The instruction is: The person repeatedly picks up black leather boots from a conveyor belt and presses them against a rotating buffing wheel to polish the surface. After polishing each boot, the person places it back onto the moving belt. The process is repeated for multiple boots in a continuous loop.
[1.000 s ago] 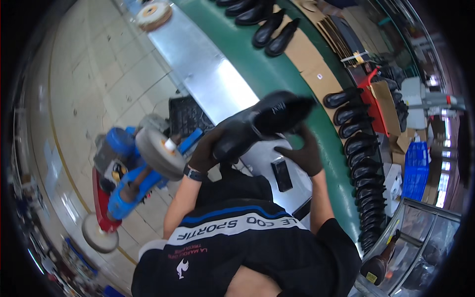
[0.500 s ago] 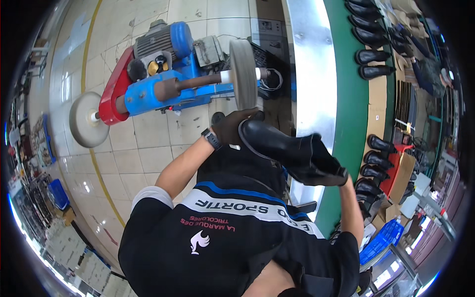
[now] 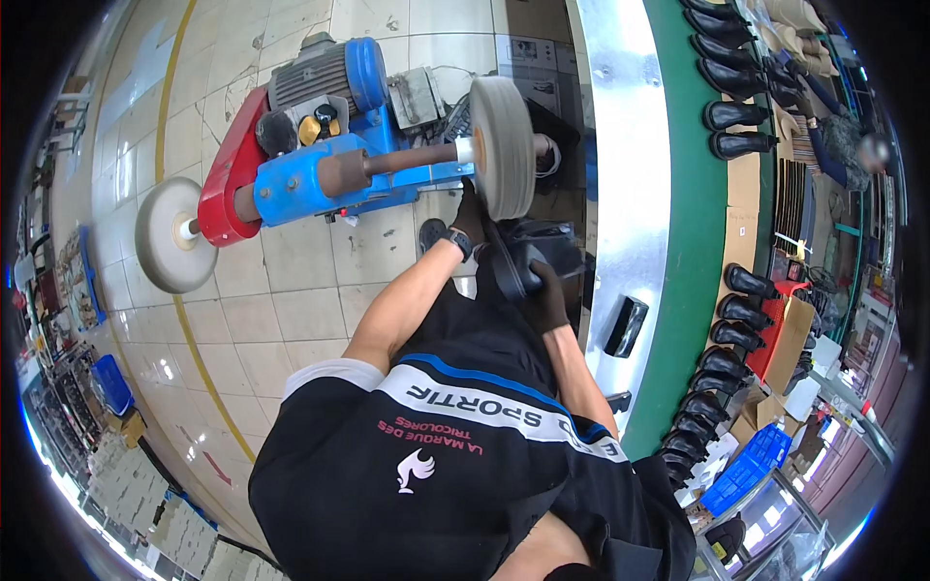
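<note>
A black leather boot (image 3: 506,269) is held just below the wide grey buffing wheel (image 3: 504,150) of a blue and red machine. My left hand (image 3: 469,215), in a dark glove and with a watch at the wrist, grips the boot at its left side, close to the wheel's lower left edge. My right hand (image 3: 545,298), also gloved, is closed round the near right part of the boot. The boot's upper edge lies close under the wheel; I cannot tell whether they touch. Dark gloves against dark leather partly hide the finger positions.
A second, pale wheel (image 3: 176,235) sits at the machine's left end, with a motor (image 3: 325,76) behind. To my right runs a metal strip (image 3: 625,194) bearing a glossy black block (image 3: 627,326). Beyond the green surface (image 3: 693,213) stand rows of black footwear (image 3: 736,116).
Both hands have brought the boot left and turned it under the wheel. My right hand has swung in from the far right, and the black block on the metal strip now shows.
</note>
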